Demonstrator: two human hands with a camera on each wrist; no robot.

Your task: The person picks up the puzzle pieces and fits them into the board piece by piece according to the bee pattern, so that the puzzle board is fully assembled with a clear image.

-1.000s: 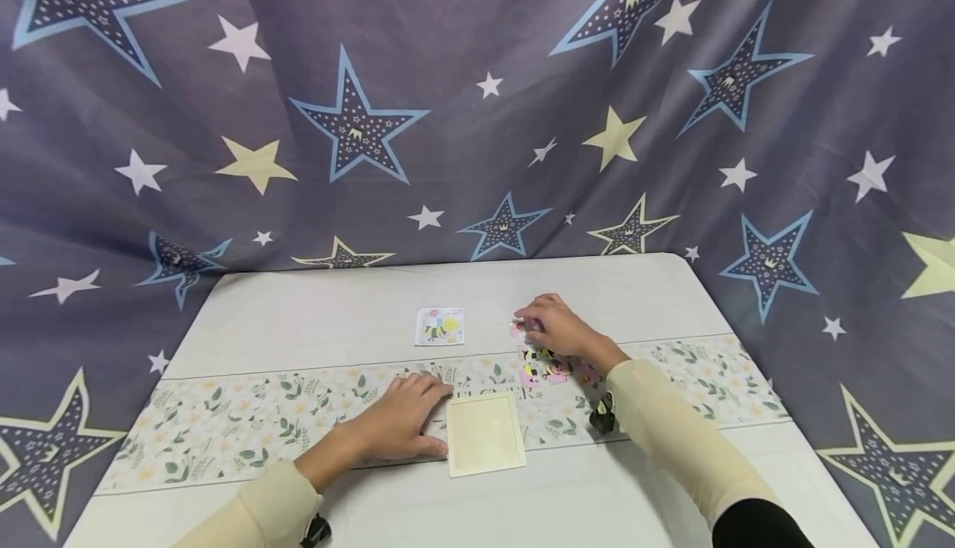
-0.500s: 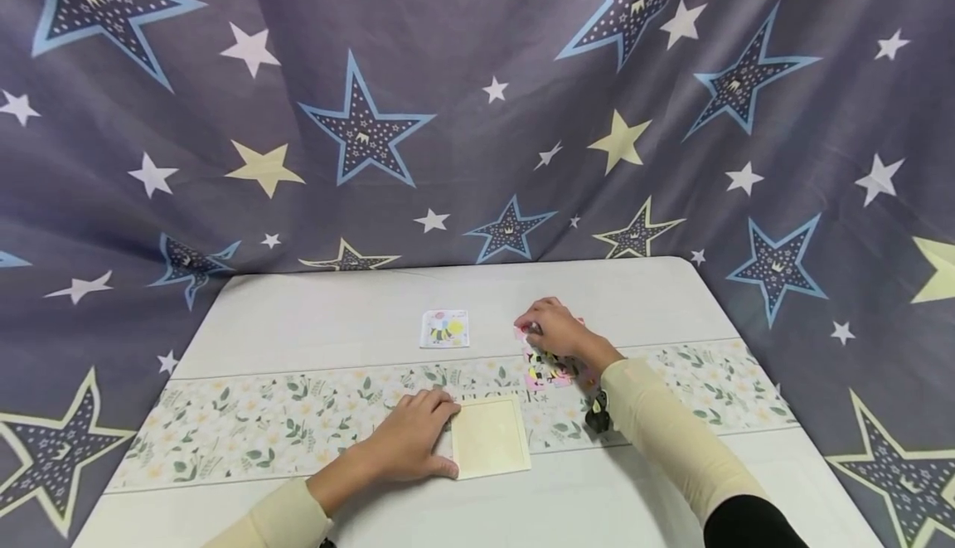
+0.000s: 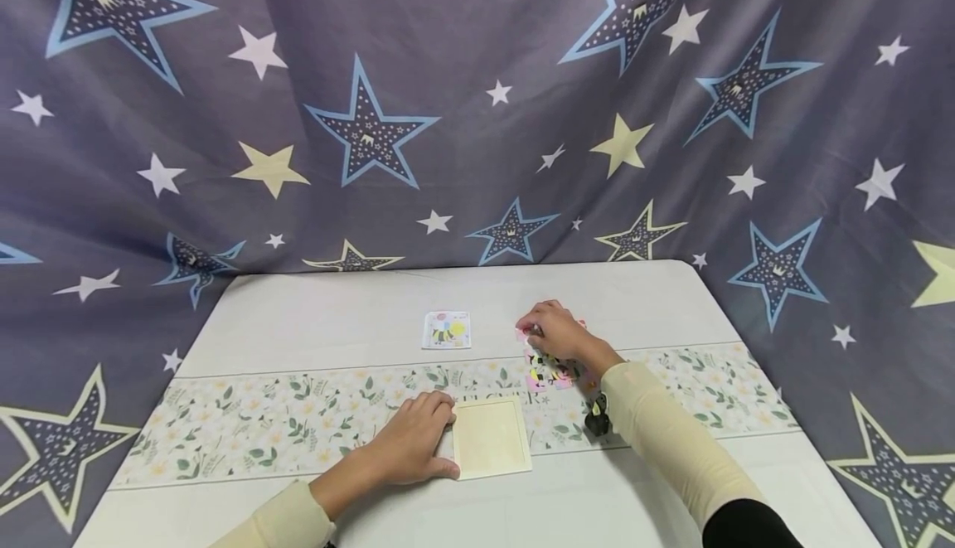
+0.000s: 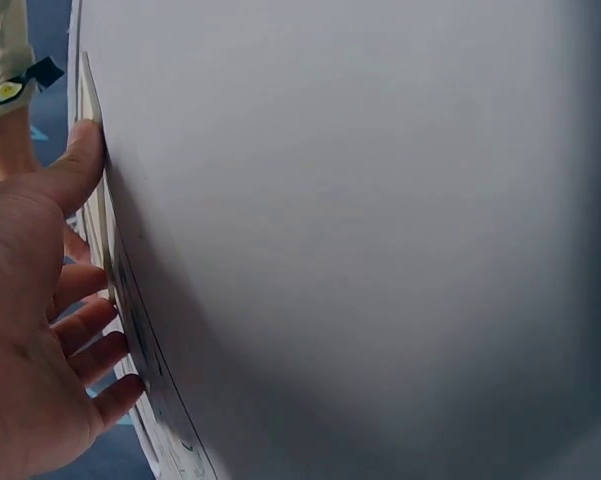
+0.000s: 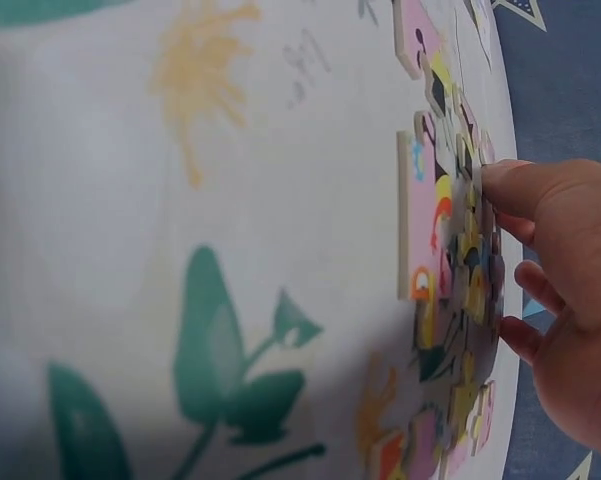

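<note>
In the head view, a square cream puzzle tray point(image 3: 492, 438) lies flat on the table. Along its left edge rests my left hand point(image 3: 414, 440), fingers loosely extended and thumb at the near corner; the left wrist view has the thumb point(image 4: 83, 160) against the rim. Farther off to the right, my right hand point(image 3: 555, 332) reaches over a cluster of pink, yellow and black jigsaw pieces point(image 3: 539, 372). Its thumb and forefinger pinch a pink jigsaw piece point(image 3: 521, 335) at the far left of the cluster. From the right wrist, more pieces point(image 5: 420, 215) show beside the thumb, some overlapping.
A small picture card point(image 3: 447, 331) with a bee on it lies beyond the tray. The white table point(image 3: 313, 324) has a floral band point(image 3: 246, 432) across it. Behind stands a dark curtain point(image 3: 462, 59) with stars.
The head view has shifted slightly, so everything sits a little further right and lower. My left hand stays at the tray and my right hand stays over the pieces.
</note>
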